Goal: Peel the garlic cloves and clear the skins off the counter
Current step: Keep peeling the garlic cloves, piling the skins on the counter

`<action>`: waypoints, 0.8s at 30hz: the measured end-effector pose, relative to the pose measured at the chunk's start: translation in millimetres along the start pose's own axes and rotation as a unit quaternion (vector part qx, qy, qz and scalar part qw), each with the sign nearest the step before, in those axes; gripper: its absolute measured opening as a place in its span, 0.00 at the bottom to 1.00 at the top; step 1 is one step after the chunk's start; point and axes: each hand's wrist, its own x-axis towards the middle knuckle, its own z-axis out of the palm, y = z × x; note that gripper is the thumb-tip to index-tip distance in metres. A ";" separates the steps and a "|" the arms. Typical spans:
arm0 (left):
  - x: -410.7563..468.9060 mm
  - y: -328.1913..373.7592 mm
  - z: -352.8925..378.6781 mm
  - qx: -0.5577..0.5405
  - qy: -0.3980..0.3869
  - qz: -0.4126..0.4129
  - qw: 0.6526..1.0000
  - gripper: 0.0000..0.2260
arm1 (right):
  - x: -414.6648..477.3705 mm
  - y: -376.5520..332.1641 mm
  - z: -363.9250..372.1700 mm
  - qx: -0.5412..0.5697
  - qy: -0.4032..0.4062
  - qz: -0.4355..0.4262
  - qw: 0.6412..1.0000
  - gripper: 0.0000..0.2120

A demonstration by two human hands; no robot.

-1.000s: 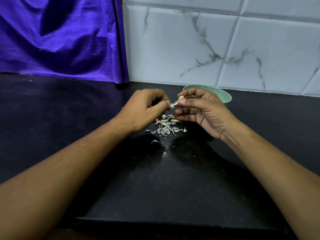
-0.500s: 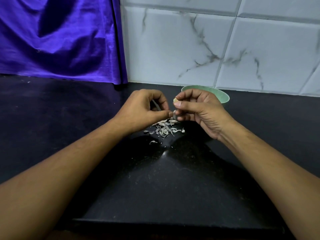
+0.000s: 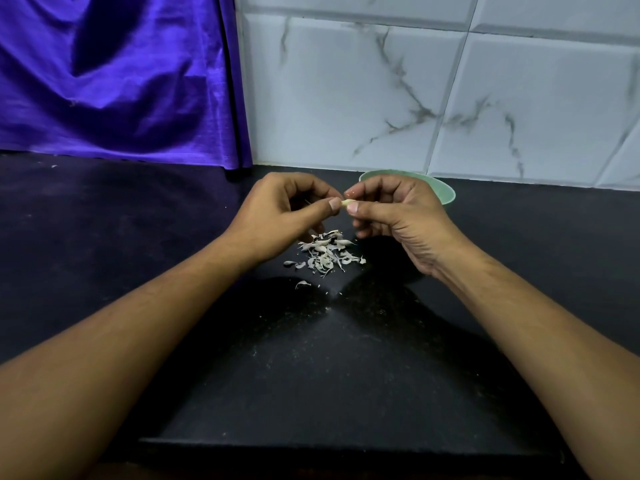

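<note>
A small pale garlic clove [image 3: 347,203] is held above the black counter [image 3: 311,358], between both hands. My right hand [image 3: 394,216] pinches it between thumb and forefinger. My left hand [image 3: 280,216] has its fingers curled, and its thumb and fingertips pinch the clove's other end. Directly under the hands lies a loose pile of whitish garlic skins [image 3: 325,252], with a stray piece [image 3: 302,284] a little nearer to me. A green bowl [image 3: 445,192] stands behind my right hand, mostly hidden by it.
A marbled white tile wall [image 3: 415,91] rises at the back of the counter. Purple cloth [image 3: 114,77] hangs at the back left. The counter's front edge [image 3: 329,445] runs below my forearms.
The hands dipped toward the pile half a second ago, then rose again. They now sit a little apart, with the clove showing between the two thumbs.
</note>
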 end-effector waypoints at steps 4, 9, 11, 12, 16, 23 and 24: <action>0.7 0.8 0.3 -0.001 0.001 -0.002 1.000 0.05 | -1.3 -0.2 2.5 -0.014 0.001 -0.010 1.000 0.08; 1.3 0.9 0.7 -0.024 0.007 -0.024 0.999 0.04 | -1.1 0.7 1.9 -0.007 0.001 -0.018 1.000 0.08; 1.6 0.1 1.2 -0.034 0.009 -0.030 0.999 0.03 | -0.9 1.0 1.4 -0.014 -0.007 -0.017 1.000 0.09; 1.7 -0.4 1.4 -0.039 0.011 -0.033 0.999 0.03 | -1.1 1.1 1.6 -0.019 -0.011 -0.018 1.000 0.09; 2.3 -2.3 1.7 -0.035 0.016 -0.039 0.998 0.03 | -1.9 2.0 3.3 -0.033 -0.014 -0.026 0.999 0.08; 2.3 -3.7 2.6 -0.012 0.016 -0.023 1.000 0.03 | -1.5 3.4 4.5 -0.020 0.005 -0.016 1.000 0.07; 2.4 -3.4 3.3 -0.010 0.014 -0.023 1.000 0.03 | -1.5 3.5 4.1 -0.016 0.008 -0.015 1.000 0.07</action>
